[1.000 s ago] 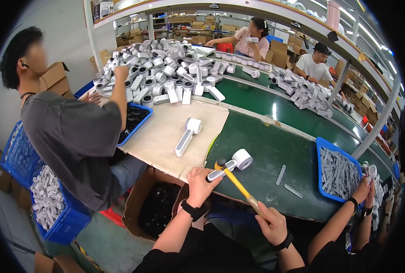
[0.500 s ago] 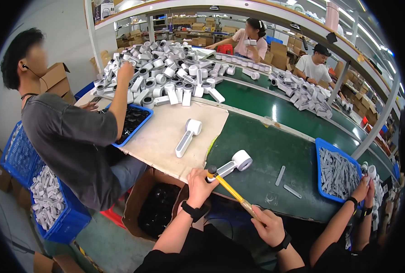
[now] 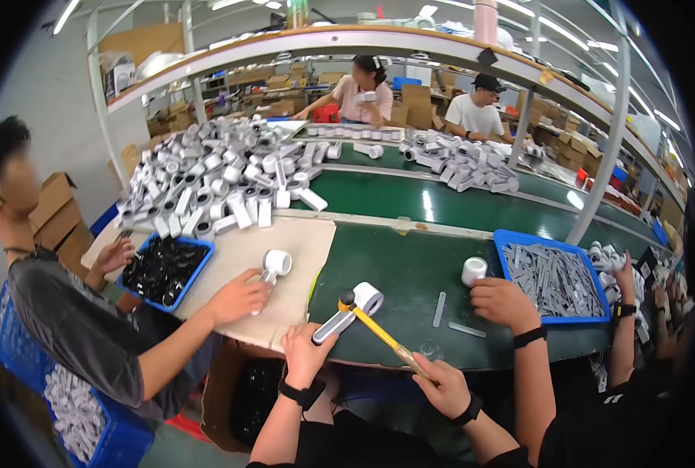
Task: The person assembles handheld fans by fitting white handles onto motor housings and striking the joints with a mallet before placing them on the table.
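Observation:
My left hand [image 3: 305, 352] is closed round the handle end of a white handheld device [image 3: 369, 298] with a round head and a grey strip along its handle. The device lies at the near edge of the green tabletop. In my right hand [image 3: 444, 390] is a small hammer [image 3: 382, 335] with a yellow handle, gripped near its end. The black-and-yellow hammer head is over the device's handle, close to the round head; whether it touches cannot be told.
A co-worker's hand at left reaches a white device [image 3: 279, 262] on cardboard; another's at right holds one [image 3: 474, 271]. Two grey strips [image 3: 439, 310] lie between. Blue trays hold strips [image 3: 550, 318] and black parts [image 3: 168, 269]. Behind is a device pile [image 3: 215, 168].
My view has swung, shifting the scene. The left co-worker's hand has come from the pile to the device on the cardboard. The right co-worker has brought a device onto the green tabletop.

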